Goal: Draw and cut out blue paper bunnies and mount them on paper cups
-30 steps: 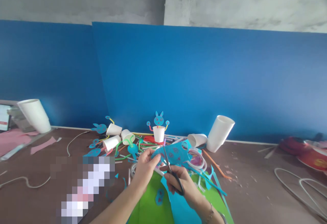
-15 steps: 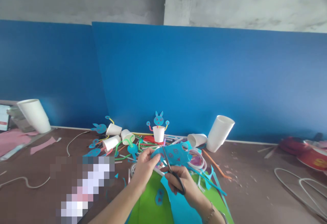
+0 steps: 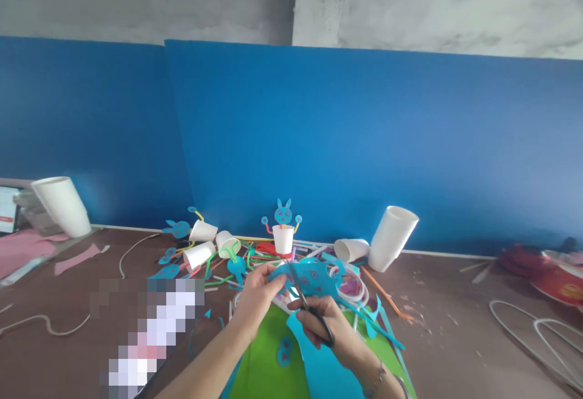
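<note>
A piece of blue paper (image 3: 316, 279) with red drawn marks is pinched at its left end by my left hand (image 3: 260, 297). My right hand (image 3: 324, 325) grips a pair of scissors (image 3: 298, 286) with dark handles, its blades lying across the paper close to my left fingers. Below my hands lie a green sheet (image 3: 264, 356) and a larger blue sheet (image 3: 325, 362). On the green sheet rests a small blue cut-out (image 3: 285, 351) with red marks. Behind the paper stands a white paper cup (image 3: 283, 239) with a blue rabbit head (image 3: 283, 214) and straw arms.
Several cups with blue cut-outs and straws, such as this tipped cup (image 3: 199, 255), lie left of centre. Stacked white cups (image 3: 392, 238) lean at the right, near a white cable (image 3: 523, 326). A blue partition (image 3: 319, 144) stands behind the brown table (image 3: 446, 350).
The blue paper's right end has shifted and dipped slightly between my hands. The scissors stay across it in nearly the same place, and both hands have barely moved.
</note>
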Demonstrator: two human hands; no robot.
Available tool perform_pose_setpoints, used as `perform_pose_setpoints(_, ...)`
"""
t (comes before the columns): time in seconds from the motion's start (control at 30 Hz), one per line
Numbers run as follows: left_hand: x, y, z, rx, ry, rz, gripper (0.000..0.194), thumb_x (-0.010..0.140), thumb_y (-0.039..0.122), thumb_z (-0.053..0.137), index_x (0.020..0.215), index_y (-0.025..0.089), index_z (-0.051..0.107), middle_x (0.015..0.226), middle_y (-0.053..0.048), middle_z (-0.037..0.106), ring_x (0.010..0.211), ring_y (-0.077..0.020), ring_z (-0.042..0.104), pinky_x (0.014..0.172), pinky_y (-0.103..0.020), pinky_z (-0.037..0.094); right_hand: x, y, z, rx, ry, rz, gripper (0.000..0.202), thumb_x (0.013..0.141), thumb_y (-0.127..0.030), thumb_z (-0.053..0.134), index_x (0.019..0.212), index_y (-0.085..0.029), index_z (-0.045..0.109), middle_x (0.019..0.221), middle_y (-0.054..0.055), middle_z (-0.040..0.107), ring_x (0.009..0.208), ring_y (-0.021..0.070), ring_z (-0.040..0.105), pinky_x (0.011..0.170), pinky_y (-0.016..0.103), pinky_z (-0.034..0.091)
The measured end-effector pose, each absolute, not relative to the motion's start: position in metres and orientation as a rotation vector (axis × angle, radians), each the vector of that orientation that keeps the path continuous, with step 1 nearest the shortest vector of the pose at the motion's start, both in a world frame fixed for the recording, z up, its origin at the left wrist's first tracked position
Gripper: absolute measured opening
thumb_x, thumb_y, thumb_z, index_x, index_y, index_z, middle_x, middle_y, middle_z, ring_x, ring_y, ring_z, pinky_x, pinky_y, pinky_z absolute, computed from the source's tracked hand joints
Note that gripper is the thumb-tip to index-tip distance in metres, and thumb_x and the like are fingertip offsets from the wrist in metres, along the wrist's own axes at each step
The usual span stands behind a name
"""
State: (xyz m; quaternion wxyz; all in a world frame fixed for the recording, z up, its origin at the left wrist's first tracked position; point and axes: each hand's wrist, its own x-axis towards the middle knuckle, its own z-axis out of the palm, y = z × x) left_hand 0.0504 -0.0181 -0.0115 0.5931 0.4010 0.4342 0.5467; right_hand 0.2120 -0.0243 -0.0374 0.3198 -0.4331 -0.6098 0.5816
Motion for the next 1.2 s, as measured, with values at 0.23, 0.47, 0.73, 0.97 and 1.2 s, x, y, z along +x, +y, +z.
perform_pose_setpoints(0.23, 0.049, -0.016, -0.012, 0.943, 1.027, 1.270, 0.024, 0.063, 0.035, 0.072, 0.071, 0.017, 0.058, 0.054, 0.003, 0.063, 0.048, -0.0124, 0.058, 0.051, -0.022, 0.044, 0.214, -0.023, -0.039, -1.137, -1.621, 1.538, 0.042, 0.076, -0.043, 0.064, 0.096, -0.008, 0.069, 0.039, -0.007, 0.046, 0.035, 0.0056, 0.032, 0.039, 0.022, 0.023)
perform_pose_setpoints(0.47, 0.046, -0.014, -0.013, 0.947, 1.037, 1.242, 0.024, 0.062, 0.033, 0.073, 0.072, 0.016, 0.060, 0.056, 0.001, 0.065, 0.052, -0.0131, 0.059, 0.052, -0.021, 0.044, 0.216, -0.023, -0.038, -1.142, -1.625, 1.561, 0.041, 0.075, -0.043, 0.064, 0.097, -0.008, 0.068, 0.039, -0.007, 0.046, 0.036, 0.0057, 0.032, 0.040, 0.022, 0.022)
perform_pose_setpoints(0.73, 0.045, -0.013, -0.013, 0.931, 0.981, 1.244, 0.026, 0.063, 0.033, 0.075, 0.075, 0.014, 0.062, 0.059, 0.000, 0.065, 0.053, -0.0119, 0.057, 0.053, -0.021, 0.044, 0.218, -0.022, -0.042, -1.118, -1.624, 1.582, 0.039, 0.076, -0.042, 0.064, 0.097, -0.008, 0.067, 0.040, -0.008, 0.045, 0.036, 0.0056, 0.032, 0.039, 0.022, 0.021)
perform_pose_setpoints(0.97, 0.043, -0.013, -0.010, 0.949, 0.978, 1.213, 0.025, 0.062, 0.031, 0.075, 0.074, 0.014, 0.063, 0.059, 0.000, 0.064, 0.052, -0.0118, 0.056, 0.053, -0.021, 0.043, 0.221, -0.021, -0.048, -1.133, -1.625, 1.616, 0.036, 0.076, -0.041, 0.064, 0.094, -0.010, 0.065, 0.041, -0.008, 0.045, 0.035, 0.0056, 0.033, 0.039, 0.022, 0.021)
perform_pose_setpoints(1.2, 0.040, -0.011, -0.014, 0.970, 0.975, 1.189, 0.025, 0.063, 0.032, 0.075, 0.072, 0.014, 0.061, 0.061, -0.002, 0.066, 0.055, -0.0137, 0.058, 0.057, -0.025, 0.044, 0.221, -0.021, -0.049, -1.144, -1.605, 1.618, 0.035, 0.075, -0.041, 0.065, 0.092, -0.011, 0.064, 0.040, -0.009, 0.044, 0.035, 0.0057, 0.032, 0.039, 0.022, 0.021)
